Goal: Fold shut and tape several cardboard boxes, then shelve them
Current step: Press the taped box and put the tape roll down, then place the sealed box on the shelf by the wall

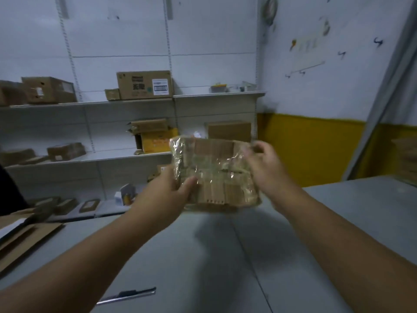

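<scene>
The bundle [214,168] spans between grips; left grip [168,192] clamps its near-left edge; right grip [264,162] curls on its far-right corner.

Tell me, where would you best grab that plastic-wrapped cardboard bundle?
By its side edges, a hand from each side, I'd say. The bundle is a flat, wide slab with loose, shiny wrap, so clamping the stiff cardboard beats pinching film. The left hand grips the left edge so, thumb in front; the right hand is too blurred to judge.
</scene>
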